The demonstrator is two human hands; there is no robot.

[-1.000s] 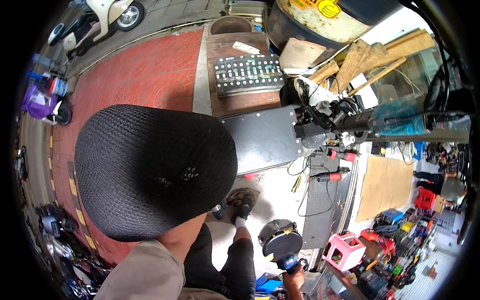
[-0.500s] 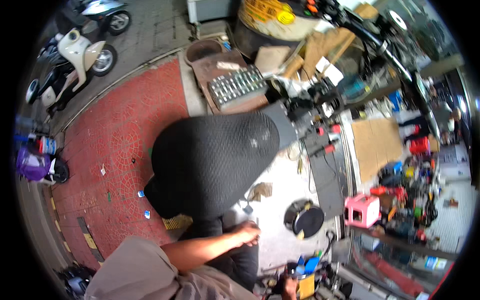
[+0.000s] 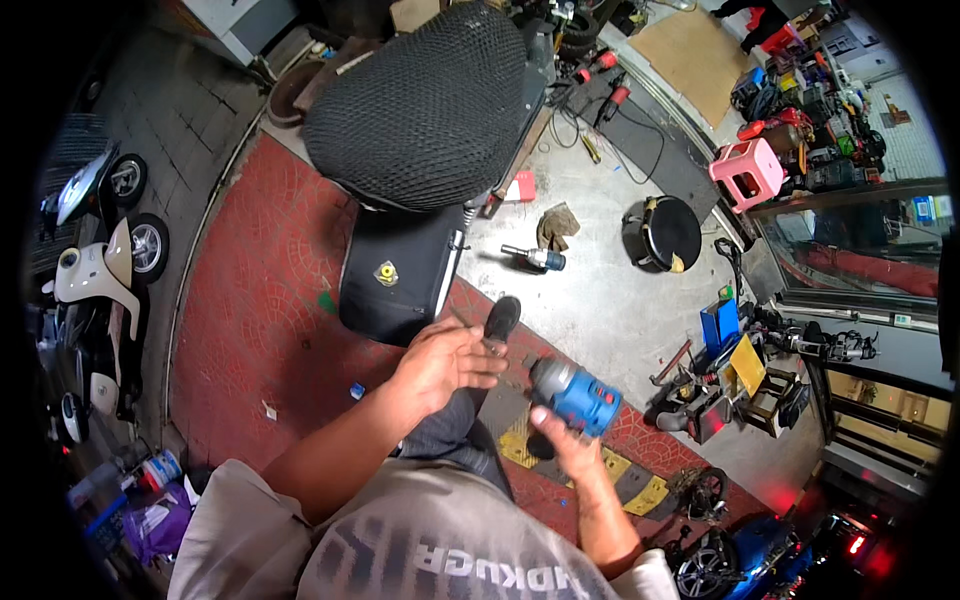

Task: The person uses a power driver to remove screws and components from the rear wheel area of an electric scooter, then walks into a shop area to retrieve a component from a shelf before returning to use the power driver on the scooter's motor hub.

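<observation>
My right hand (image 3: 570,440) is wrapped round a blue cordless power tool (image 3: 583,398) with a dark nose, probably an impact wrench. My left hand (image 3: 445,365) is just left of the tool, its fingers partly curled. A thin dark piece (image 3: 462,318) shows at its fingertips, too small to name. Ahead of both hands stands a scooter seat (image 3: 425,105) under a black mesh cover. Below the seat is a black panel (image 3: 395,270) bearing a round yellow mark. Another power tool (image 3: 537,257) lies on the pale floor beside a brown rag (image 3: 557,228).
A round black-topped stool (image 3: 668,233) and a pink plastic stool (image 3: 747,174) stand to the right. Nearer on the right are blue and yellow bins (image 3: 728,335) among tools. Cables with red plugs (image 3: 612,103) lie beyond. Parked scooters (image 3: 105,270) line the left.
My view has turned down and right. My right hand has come up from the tools at right with the blue power tool. My left hand has risen in front of me.
</observation>
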